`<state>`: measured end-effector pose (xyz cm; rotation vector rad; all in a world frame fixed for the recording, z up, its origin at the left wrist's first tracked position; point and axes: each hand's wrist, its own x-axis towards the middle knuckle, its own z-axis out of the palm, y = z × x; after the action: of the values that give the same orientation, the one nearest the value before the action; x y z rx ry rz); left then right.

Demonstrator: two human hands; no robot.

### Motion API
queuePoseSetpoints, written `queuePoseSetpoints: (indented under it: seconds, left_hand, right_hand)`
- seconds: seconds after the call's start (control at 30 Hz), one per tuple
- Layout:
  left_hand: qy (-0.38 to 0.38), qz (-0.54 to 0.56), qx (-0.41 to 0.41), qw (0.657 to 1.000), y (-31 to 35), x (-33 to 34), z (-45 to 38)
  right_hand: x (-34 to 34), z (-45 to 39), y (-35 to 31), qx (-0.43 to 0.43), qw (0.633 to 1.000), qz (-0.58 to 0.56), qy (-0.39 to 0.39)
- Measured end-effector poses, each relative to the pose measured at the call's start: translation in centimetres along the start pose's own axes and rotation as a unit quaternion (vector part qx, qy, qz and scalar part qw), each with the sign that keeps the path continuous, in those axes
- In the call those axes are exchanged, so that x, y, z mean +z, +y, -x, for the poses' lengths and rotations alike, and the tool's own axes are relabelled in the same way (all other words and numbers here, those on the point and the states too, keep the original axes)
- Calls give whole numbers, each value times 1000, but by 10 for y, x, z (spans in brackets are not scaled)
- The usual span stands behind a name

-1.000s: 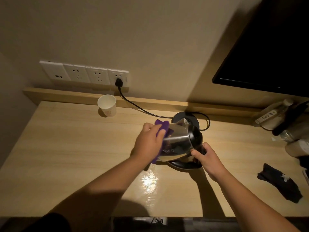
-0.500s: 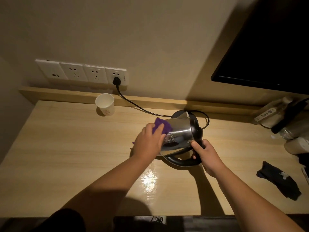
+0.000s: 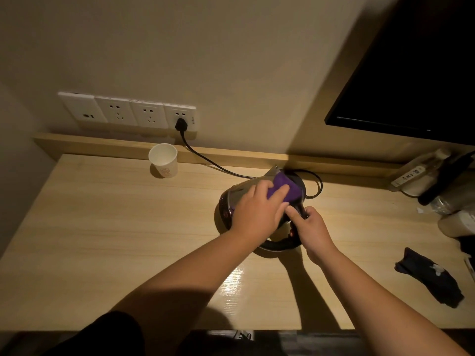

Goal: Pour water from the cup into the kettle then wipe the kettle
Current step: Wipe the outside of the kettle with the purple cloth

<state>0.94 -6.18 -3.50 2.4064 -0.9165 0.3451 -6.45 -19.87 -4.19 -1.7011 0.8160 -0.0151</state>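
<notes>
A steel kettle with a black handle stands at the back middle of the wooden table, spout toward the wall. My left hand holds a purple cloth and presses it onto the kettle's top. Beside it, my right hand grips the upper part of the handle. The two hands touch at the thumbs. A white paper cup stands upright at the back left, apart from both hands. The kettle's base is hidden under it.
A black cord runs from the wall sockets to the kettle. Bottles and sachets crowd the back right corner. A dark folded cloth lies at the right edge. A dark screen hangs on the wall above.
The kettle went from tilted on its side to nearly upright. My left hand slid the purple cloth from the kettle's side up onto its top. My right hand stayed on the handle.
</notes>
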Motion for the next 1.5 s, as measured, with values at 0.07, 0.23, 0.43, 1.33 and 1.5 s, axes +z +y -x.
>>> queuePoseSetpoints:
  seconds: [0.07,0.23,0.43,1.33,1.5]
  left_hand:
    - [-6,-31,39,999,1,5,0]
    - [0,-79,4,997,-30,10,15]
    - [-46,-41,-152,986,-64,8,31]
    - [-64,-117,-54,990,-79,-2,41]
    - [-68,-72,-94,991,-63,-11,25]
  right_hand:
    - [1,0,-1,4,1000,-3,5]
    - [-5,-4,4,56,998,-29,5]
    - [-3,-4,7,72,996,-60,7]
    - [1,-12,-19,114,987,-100,51]
    - [3,-11,-22,135,981,-121,63]
